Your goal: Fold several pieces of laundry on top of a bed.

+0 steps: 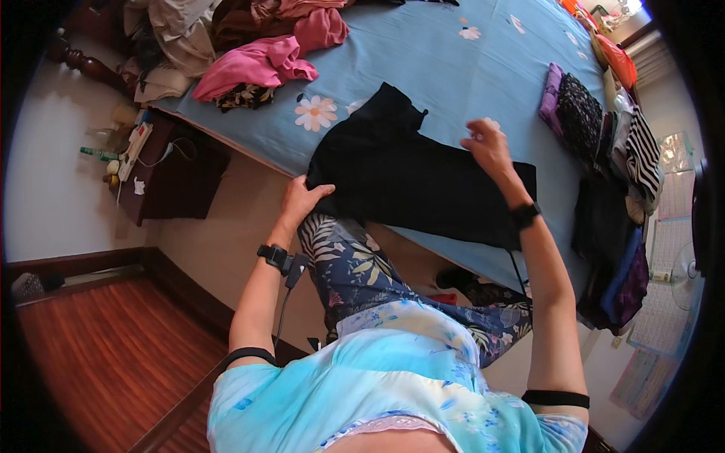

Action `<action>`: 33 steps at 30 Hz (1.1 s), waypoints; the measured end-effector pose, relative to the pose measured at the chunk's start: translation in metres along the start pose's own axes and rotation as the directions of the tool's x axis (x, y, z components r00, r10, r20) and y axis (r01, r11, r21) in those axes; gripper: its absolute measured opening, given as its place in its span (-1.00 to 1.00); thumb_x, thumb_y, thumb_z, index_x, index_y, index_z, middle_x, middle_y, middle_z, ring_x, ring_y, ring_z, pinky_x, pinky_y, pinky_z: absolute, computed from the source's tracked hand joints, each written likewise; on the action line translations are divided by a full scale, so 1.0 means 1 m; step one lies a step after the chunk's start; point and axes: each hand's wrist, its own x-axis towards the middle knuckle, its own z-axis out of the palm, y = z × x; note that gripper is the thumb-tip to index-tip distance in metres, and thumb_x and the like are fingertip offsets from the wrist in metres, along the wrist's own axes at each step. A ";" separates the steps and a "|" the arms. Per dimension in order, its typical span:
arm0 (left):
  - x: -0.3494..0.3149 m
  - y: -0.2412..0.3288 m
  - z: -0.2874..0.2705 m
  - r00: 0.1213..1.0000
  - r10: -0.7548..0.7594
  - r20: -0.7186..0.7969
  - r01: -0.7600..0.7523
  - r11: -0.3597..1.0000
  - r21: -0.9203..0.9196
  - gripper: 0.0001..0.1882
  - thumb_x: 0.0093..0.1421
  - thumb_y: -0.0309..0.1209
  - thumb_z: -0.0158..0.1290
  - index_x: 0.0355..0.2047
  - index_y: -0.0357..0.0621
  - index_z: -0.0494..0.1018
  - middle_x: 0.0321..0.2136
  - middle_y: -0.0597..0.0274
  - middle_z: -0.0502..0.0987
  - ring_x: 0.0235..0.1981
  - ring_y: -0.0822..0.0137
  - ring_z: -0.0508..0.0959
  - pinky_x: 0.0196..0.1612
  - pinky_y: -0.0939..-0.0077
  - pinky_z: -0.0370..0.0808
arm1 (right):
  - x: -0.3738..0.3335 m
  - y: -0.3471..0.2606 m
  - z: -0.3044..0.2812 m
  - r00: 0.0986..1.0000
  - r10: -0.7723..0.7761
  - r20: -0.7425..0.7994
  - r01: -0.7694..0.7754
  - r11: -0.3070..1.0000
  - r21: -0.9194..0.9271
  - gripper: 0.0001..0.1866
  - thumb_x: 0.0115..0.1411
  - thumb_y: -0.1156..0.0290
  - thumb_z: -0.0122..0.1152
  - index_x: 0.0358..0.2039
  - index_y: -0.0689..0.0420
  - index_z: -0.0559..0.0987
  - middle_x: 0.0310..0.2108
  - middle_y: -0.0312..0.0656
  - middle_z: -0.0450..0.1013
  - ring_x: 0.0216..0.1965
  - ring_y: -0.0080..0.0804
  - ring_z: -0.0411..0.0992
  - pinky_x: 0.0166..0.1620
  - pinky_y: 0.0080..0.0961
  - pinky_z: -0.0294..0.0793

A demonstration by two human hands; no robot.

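Note:
A black short-sleeved top (423,174) lies folded lengthwise on the near side of the bed, its sleeve pointing to the far side. My left hand (303,198) grips its left end, thumb on top and the fingers partly hidden beneath the cloth. Above the right part of the top, my right hand (489,145) is raised off the fabric. Its fingers are loosely bent and apart, with nothing seen in them.
A blue flowered sheet (453,68) covers the bed. Loose clothes with a pink piece (257,66) lie heaped at the far left. Folded clothes (578,113) line the right side. A dark bedside cabinet (177,177) bearing a power strip (136,143) stands left.

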 end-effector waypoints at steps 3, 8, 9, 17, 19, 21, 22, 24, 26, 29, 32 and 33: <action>-0.009 0.015 -0.005 1.000 0.005 0.007 -0.005 0.993 -0.115 -0.47 -0.10 -0.12 0.30 -0.24 -0.30 0.55 -0.37 0.03 0.63 -0.33 0.21 0.61 -0.21 0.39 0.49 | 0.044 -0.060 0.032 0.981 0.122 0.150 -0.157 0.956 0.247 -0.42 -0.14 0.36 0.43 -0.03 0.12 0.52 -0.04 -0.10 0.45 0.01 -0.15 0.37 0.05 -0.29 0.35; -0.009 0.010 -0.004 0.999 0.039 0.012 -0.035 0.974 -0.225 -0.50 -0.08 -0.14 0.28 -0.23 -0.28 0.55 -0.36 0.04 0.63 -0.32 0.22 0.61 -0.20 0.41 0.49 | 0.092 -0.078 0.086 0.990 -0.019 0.143 0.004 0.995 0.104 -0.29 -0.17 0.36 0.44 0.09 0.02 0.44 0.07 -0.11 0.39 0.09 -0.09 0.31 0.13 -0.17 0.30; -0.007 0.004 -0.002 0.999 0.040 0.006 -0.038 0.978 -0.205 -0.49 -0.07 -0.14 0.27 -0.22 -0.29 0.54 -0.35 0.03 0.63 -0.32 0.22 0.61 -0.19 0.41 0.49 | 0.095 -0.083 0.090 0.983 -0.008 0.184 0.001 0.999 0.041 -0.27 -0.18 0.36 0.44 0.10 -0.01 0.44 0.07 -0.10 0.39 0.09 -0.05 0.30 0.13 -0.18 0.30; -0.003 -0.007 -0.001 0.999 0.046 0.008 -0.043 0.974 -0.224 -0.42 0.03 0.02 0.21 -0.26 -0.35 0.52 -0.39 -0.05 0.60 -0.35 0.15 0.59 -0.23 0.39 0.47 | 0.104 -0.083 0.101 0.957 0.120 0.266 -0.115 0.993 -0.034 -0.38 -0.19 0.39 0.41 0.00 -0.02 0.51 -0.03 -0.09 0.46 0.05 0.01 0.31 0.09 -0.17 0.33; -0.003 -0.005 -0.005 0.996 0.080 -0.044 -0.089 0.963 -0.253 -0.41 0.10 0.06 0.15 -0.35 -0.37 0.50 -0.48 -0.07 0.56 -0.43 0.18 0.55 -0.31 0.36 0.44 | 0.105 -0.088 0.096 0.949 0.135 0.286 -0.128 0.991 -0.043 -0.45 -0.19 0.40 0.40 -0.08 0.02 0.54 -0.04 -0.10 0.46 0.04 0.01 0.31 0.08 -0.17 0.33; 0.000 -0.009 -0.003 0.995 0.084 -0.059 -0.097 0.957 -0.272 -0.44 0.11 0.03 0.15 -0.39 -0.38 0.49 -0.51 -0.05 0.53 -0.46 0.20 0.52 -0.34 0.36 0.43 | 0.102 -0.097 0.089 0.941 0.153 0.303 -0.143 0.988 -0.053 -0.53 -0.19 0.41 0.38 -0.15 0.05 0.57 -0.04 -0.11 0.46 0.04 0.01 0.32 0.06 -0.18 0.33; 0.000 -0.012 -0.002 0.993 0.089 -0.076 -0.107 0.952 -0.288 -0.46 0.13 0.01 0.14 -0.43 -0.38 0.47 -0.55 -0.04 0.51 -0.49 0.21 0.49 -0.37 0.36 0.41 | 0.097 -0.106 0.084 0.983 0.012 0.182 0.004 0.996 -0.086 -0.57 -0.18 0.45 0.39 -0.20 0.08 0.55 -0.14 -0.11 0.48 -0.04 -0.04 0.36 0.00 -0.20 0.36; -0.001 -0.011 -0.004 0.991 0.090 -0.101 -0.113 0.960 -0.257 -0.49 0.11 -0.03 0.17 -0.43 -0.37 0.46 -0.57 -0.01 0.50 -0.50 0.22 0.48 -0.38 0.37 0.41 | 0.093 -0.109 0.078 0.990 -0.132 0.056 0.138 0.980 -0.141 -0.61 -0.17 0.49 0.39 -0.24 0.10 0.54 -0.24 -0.11 0.50 -0.11 -0.08 0.41 -0.06 -0.22 0.39; 0.002 -0.003 -0.004 0.987 0.100 -0.122 -0.126 0.967 -0.223 -0.52 0.09 -0.07 0.21 -0.42 -0.35 0.46 -0.58 0.03 0.49 -0.52 0.24 0.47 -0.39 0.39 0.41 | 0.095 -0.105 0.071 0.925 -0.375 -0.061 0.372 0.927 -0.053 -0.67 -0.12 0.53 0.35 -0.28 0.14 0.49 -0.33 -0.10 0.48 -0.24 -0.12 0.43 -0.14 -0.26 0.41; 0.009 0.020 -0.025 0.927 0.077 -0.367 -0.092 0.996 -0.022 -0.57 -0.07 -0.23 0.33 -0.32 -0.28 0.46 -0.50 0.11 0.47 -0.47 0.25 0.47 -0.36 0.41 0.44 | 0.099 -0.122 0.055 0.968 -0.234 0.094 0.206 0.949 0.237 -0.68 -0.13 0.48 0.32 -0.28 0.12 0.51 -0.34 -0.03 0.52 -0.17 0.00 0.45 -0.13 -0.22 0.43; 0.028 0.046 -0.040 0.861 0.287 -0.420 -0.282 0.956 0.077 -0.57 -0.10 -0.25 0.33 -0.32 -0.27 0.47 -0.46 0.09 0.48 -0.43 0.20 0.49 -0.34 0.37 0.45 | 0.099 -0.128 0.049 0.968 -0.244 0.055 0.221 0.938 0.265 -0.68 -0.10 0.47 0.31 -0.28 0.14 0.48 -0.35 0.00 0.51 -0.22 0.02 0.48 -0.16 -0.22 0.42; 0.037 0.050 -0.037 0.818 0.392 -0.421 -0.399 0.914 0.075 -0.58 -0.13 -0.29 0.33 -0.30 -0.26 0.48 -0.43 0.07 0.49 -0.41 0.16 0.50 -0.32 0.34 0.46 | 0.101 -0.128 0.050 0.968 -0.246 0.053 0.224 0.938 0.265 -0.68 -0.10 0.47 0.31 -0.28 0.14 0.48 -0.35 0.00 0.51 -0.22 0.02 0.48 -0.16 -0.22 0.42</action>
